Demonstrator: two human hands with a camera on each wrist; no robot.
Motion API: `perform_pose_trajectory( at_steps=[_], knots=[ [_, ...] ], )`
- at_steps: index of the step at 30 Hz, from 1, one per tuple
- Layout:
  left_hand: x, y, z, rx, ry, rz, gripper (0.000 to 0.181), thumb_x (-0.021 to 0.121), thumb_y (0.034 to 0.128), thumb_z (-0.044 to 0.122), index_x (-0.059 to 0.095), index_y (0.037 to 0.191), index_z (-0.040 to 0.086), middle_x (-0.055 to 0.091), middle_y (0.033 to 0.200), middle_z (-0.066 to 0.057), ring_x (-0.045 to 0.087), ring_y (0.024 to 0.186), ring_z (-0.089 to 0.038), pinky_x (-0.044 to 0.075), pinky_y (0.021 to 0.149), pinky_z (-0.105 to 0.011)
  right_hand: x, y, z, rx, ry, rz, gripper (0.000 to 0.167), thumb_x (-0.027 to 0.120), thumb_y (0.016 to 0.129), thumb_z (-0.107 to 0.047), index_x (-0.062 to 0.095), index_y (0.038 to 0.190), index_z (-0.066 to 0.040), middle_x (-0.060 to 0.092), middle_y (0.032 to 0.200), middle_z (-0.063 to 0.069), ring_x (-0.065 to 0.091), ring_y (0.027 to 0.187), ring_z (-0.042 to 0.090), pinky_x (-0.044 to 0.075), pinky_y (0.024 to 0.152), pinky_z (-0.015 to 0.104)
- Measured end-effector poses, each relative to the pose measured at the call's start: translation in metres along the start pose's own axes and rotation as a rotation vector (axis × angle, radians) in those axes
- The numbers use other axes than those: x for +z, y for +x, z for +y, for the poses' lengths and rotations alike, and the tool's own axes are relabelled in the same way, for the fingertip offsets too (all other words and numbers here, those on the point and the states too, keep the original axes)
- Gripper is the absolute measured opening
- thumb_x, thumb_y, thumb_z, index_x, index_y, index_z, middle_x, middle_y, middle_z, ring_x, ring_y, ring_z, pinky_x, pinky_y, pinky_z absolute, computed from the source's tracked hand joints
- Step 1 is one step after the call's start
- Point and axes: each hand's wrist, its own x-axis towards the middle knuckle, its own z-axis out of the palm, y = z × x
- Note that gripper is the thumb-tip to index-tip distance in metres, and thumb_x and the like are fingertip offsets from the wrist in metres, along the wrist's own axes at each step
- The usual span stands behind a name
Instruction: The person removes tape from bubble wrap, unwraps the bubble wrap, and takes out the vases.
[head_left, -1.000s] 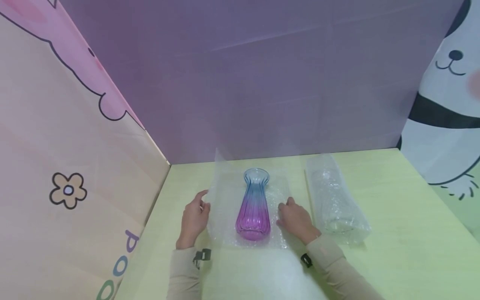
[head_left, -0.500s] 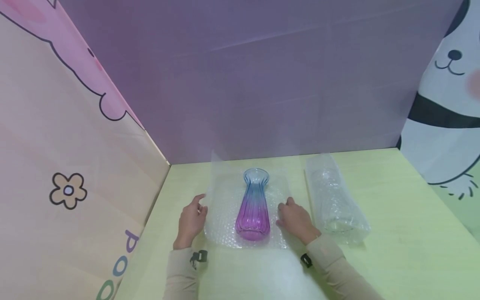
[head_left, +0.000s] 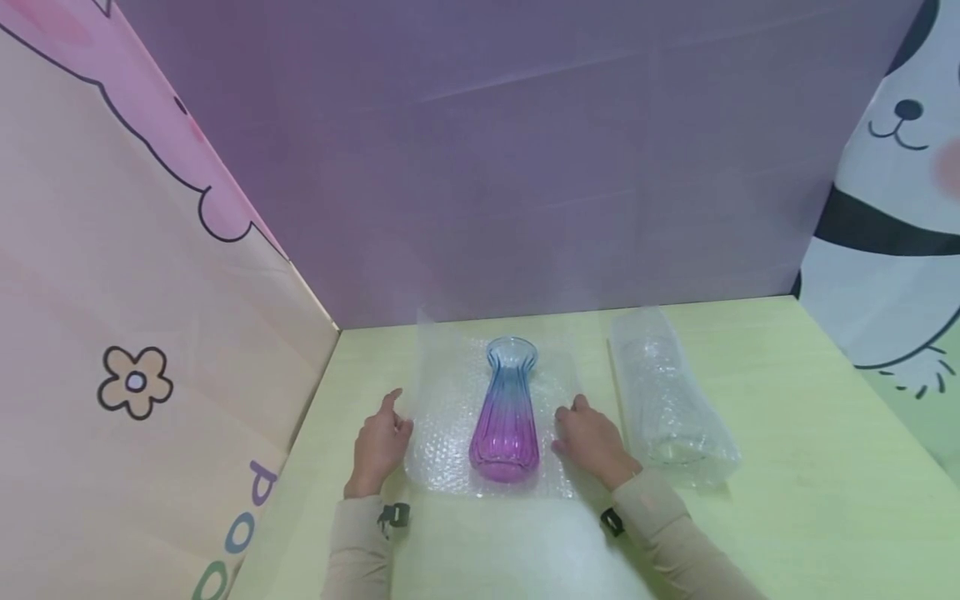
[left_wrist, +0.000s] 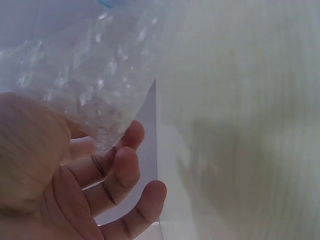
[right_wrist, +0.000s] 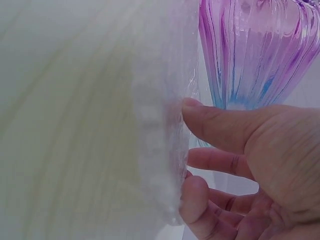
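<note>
A ribbed glass vase [head_left: 504, 425], blue at its neck and purple at its base, lies centrally on a sheet of bubble wrap [head_left: 442, 433]. My left hand [head_left: 378, 446] holds the sheet's left edge; in the left wrist view the bubble wrap [left_wrist: 90, 75] hangs at curled fingers, its thumb tip hidden. On the other side, my right hand [head_left: 596, 442] pinches the right edge. The right wrist view shows thumb and fingers either side of that edge, with the vase [right_wrist: 260, 50] behind it.
Right of the right hand lies another glass piece inside a bubble-wrap bundle [head_left: 675, 400]. A purple backdrop [head_left: 525, 167] rises behind the pale yellow table [head_left: 810, 450]. A printed panel [head_left: 150, 275] stands along the left side.
My left hand has shifted slightly left, and the left side of the bubble wrap has come with it, spreading flatter. The right hand and the vase have hardly moved.
</note>
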Motion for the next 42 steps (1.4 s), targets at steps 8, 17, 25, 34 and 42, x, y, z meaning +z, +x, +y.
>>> perform_pose_trajectory(
  at_steps=[8,17,25,34,42],
  knots=[
    [0.004,0.004,-0.007,0.006,0.076,0.006,0.092,0.068,0.0905,0.01,0.015,0.165,0.017,0.066,0.079,-0.008,0.055,0.056,-0.02,0.044,0.048,-0.032,0.001,0.0,0.0,0.011,0.0,-0.002,0.033,0.087,0.078,-0.024,0.068,0.094,-0.003,0.054,0.089,0.012,0.05,0.068,0.02,0.048,0.051,0.031],
    [0.01,0.006,-0.007,0.03,0.142,0.003,0.095,0.074,0.0844,0.001,0.023,0.161,0.025,0.058,0.123,-0.024,0.053,0.055,-0.024,0.045,0.044,-0.033,0.0,-0.001,0.0,0.004,-0.006,0.004,0.035,0.086,0.079,-0.024,0.067,0.098,-0.001,0.055,0.09,0.013,0.051,0.067,0.021,0.05,0.051,0.033],
    [0.013,0.007,-0.001,0.045,0.215,-0.057,0.074,0.057,0.089,-0.006,0.042,0.153,0.028,0.06,0.108,-0.017,0.048,0.055,-0.021,0.04,0.044,-0.03,0.001,-0.002,0.001,0.007,0.007,0.003,0.036,0.087,0.079,-0.024,0.068,0.099,-0.001,0.055,0.091,0.014,0.052,0.068,0.022,0.051,0.053,0.033],
    [0.012,0.01,0.003,0.058,0.241,-0.099,0.072,0.053,0.0891,-0.007,0.043,0.155,0.02,0.067,0.116,-0.021,0.056,0.065,-0.024,0.052,0.055,-0.037,0.003,0.001,0.003,0.012,0.006,-0.004,0.038,0.086,0.08,-0.027,0.069,0.102,-0.002,0.055,0.092,0.013,0.051,0.067,0.021,0.049,0.053,0.032],
    [0.012,0.013,0.005,0.026,0.242,-0.14,0.072,0.058,0.0886,-0.006,0.041,0.156,0.013,0.069,0.122,-0.024,0.057,0.062,-0.023,0.051,0.053,-0.034,0.004,0.001,0.004,0.014,0.011,-0.008,0.039,0.086,0.08,-0.026,0.069,0.105,-0.001,0.055,0.094,0.014,0.052,0.067,0.021,0.05,0.053,0.033]
  ],
)
